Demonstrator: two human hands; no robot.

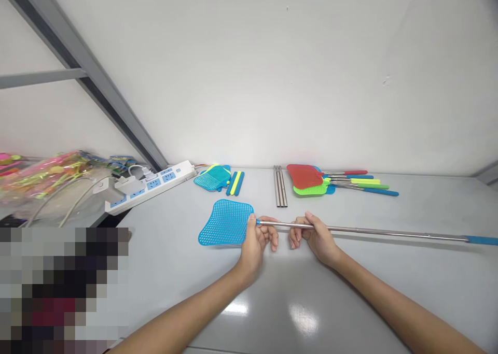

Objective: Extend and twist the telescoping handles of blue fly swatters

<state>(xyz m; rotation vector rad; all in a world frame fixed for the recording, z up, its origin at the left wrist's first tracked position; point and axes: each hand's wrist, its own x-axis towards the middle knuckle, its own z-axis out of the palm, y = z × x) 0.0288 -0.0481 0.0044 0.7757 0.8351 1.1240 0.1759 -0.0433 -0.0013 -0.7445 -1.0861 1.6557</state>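
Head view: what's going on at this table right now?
A person holds a long fly swatter over the table. The left hand grips it where the blue flap meets the metal rod; the right hand holds the rod further along. Behind lie loose flaps, handle grips, metal tubes and more swatters.

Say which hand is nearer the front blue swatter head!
Left. The left hand is at the edge of the swatter head; the right hand is farther, on the rod.
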